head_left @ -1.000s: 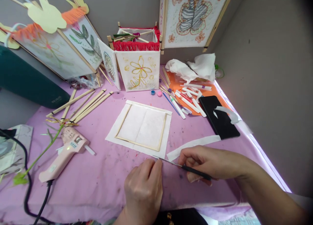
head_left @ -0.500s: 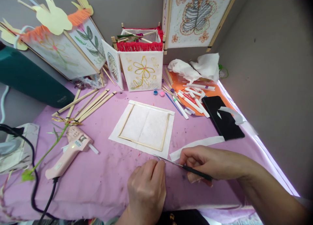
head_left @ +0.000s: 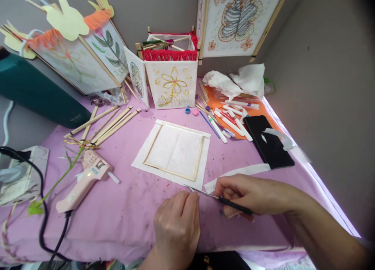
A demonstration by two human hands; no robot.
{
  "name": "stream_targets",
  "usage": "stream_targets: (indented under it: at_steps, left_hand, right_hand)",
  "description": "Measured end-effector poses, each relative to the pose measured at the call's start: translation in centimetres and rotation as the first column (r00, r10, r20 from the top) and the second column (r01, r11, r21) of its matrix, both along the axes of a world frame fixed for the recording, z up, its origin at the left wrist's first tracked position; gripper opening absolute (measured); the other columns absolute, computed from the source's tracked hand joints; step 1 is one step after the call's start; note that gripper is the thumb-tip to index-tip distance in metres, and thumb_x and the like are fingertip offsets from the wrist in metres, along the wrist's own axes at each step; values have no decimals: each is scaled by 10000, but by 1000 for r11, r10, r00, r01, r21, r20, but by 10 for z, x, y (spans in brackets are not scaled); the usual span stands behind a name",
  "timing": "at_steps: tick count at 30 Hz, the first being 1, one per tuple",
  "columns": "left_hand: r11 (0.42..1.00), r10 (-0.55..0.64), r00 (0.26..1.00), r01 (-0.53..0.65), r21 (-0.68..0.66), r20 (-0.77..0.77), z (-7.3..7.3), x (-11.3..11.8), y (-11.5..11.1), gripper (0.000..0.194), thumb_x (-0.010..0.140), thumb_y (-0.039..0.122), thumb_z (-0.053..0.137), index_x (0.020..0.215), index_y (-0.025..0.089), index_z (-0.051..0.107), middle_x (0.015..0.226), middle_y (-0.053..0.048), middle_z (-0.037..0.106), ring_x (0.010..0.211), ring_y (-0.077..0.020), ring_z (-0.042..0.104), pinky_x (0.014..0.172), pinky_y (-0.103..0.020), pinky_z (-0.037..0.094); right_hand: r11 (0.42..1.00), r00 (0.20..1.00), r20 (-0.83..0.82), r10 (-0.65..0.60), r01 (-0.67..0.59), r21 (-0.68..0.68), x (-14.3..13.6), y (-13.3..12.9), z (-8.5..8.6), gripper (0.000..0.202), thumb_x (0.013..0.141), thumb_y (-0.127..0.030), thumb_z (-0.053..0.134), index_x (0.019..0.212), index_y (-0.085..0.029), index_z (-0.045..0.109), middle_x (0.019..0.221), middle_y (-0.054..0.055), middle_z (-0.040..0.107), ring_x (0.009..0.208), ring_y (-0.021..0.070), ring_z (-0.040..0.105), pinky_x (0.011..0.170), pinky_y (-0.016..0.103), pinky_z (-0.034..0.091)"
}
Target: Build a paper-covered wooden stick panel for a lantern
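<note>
My right hand point(head_left: 244, 195) is closed around the black handles of a pair of scissors point(head_left: 236, 206), whose blades point left. The tips reach just over the knuckles of my left hand point(head_left: 177, 219). That hand is curled in a fist near the table's front edge; whatever its fingers hold is hidden, though a small pale bit shows by the blade tips. Beyond both hands lies a white fabric-like sheet point(head_left: 164, 152) with a thin wooden stick frame point(head_left: 199, 156) on it. Its far edge is folded over the frame. A narrow white strip point(head_left: 249, 170) lies beside my right hand.
At left lie a pink glue gun point(head_left: 84, 184), wooden sticks point(head_left: 114, 127) and a teal bottle point(head_left: 43, 94). Decorated lanterns point(head_left: 172, 86) stand behind. To the right are markers point(head_left: 230, 121), crumpled white paper point(head_left: 249, 78) and a black phone point(head_left: 268, 141).
The whole view has shifted slightly, with the table things appearing a little further right. Both hands and the scissors hold nearly the same pose.
</note>
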State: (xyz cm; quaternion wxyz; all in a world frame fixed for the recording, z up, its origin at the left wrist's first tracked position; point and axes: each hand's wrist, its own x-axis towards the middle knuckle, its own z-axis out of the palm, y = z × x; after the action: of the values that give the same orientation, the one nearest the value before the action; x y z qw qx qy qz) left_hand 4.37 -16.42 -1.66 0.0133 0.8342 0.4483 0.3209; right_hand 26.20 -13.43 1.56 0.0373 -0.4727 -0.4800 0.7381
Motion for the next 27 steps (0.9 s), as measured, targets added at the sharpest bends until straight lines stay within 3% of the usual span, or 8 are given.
stream_targets:
  at_steps: [7,27]
  left_hand:
    - [1000,7,1000,-7,2,-6,-2,-1,-2,147,856,73,534,827,182,627,642,-1,618,568,-132,571,540,-287,397]
    - [1000,-12,999,12,-23,32,-1,-1,-2,147,849,69,530,835,176,629,630,-5,600,557,-135,547,530,-282,400]
  right_hand:
    - [999,1000,-10,-23,23,-25,-3,-1,1,297,733,-346,735,894,-176,551,576,-82,541,457,55,488,419,162,400]
    - [996,993,85,85,-87,28,-5,6,8,358,716,-411,745,916,-176,564,608,-75,511,491,66,478,424,173,392]
